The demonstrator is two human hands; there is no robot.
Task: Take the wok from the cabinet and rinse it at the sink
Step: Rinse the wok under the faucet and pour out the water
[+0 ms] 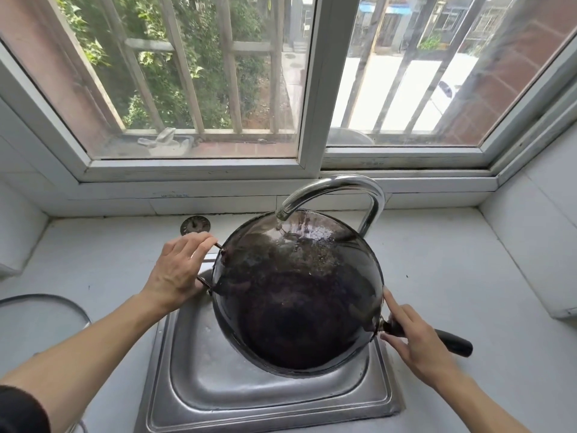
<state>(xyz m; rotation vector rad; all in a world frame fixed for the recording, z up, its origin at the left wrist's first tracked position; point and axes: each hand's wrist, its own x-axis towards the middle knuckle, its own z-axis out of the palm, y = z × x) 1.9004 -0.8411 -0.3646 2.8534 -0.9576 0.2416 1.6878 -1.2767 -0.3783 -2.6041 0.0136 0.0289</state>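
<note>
A dark round wok point(296, 292) is held tilted over the steel sink point(249, 398), its inside facing me. The curved chrome tap point(340, 185) ends just above the wok's far rim, and the far inner wall looks wet. My left hand point(176, 270) grips the wire loop handle on the wok's left side. My right hand point(415, 339) holds the black long handle point(452, 342) where it joins the wok, with the index finger stretched along the rim.
White counter point(452, 276) surrounds the sink. A round metal sink strainer point(195, 225) lies behind my left hand. A window with bars point(187, 89) runs along the back. A glass lid edge point(46, 304) shows at the left. White tiled walls close both sides.
</note>
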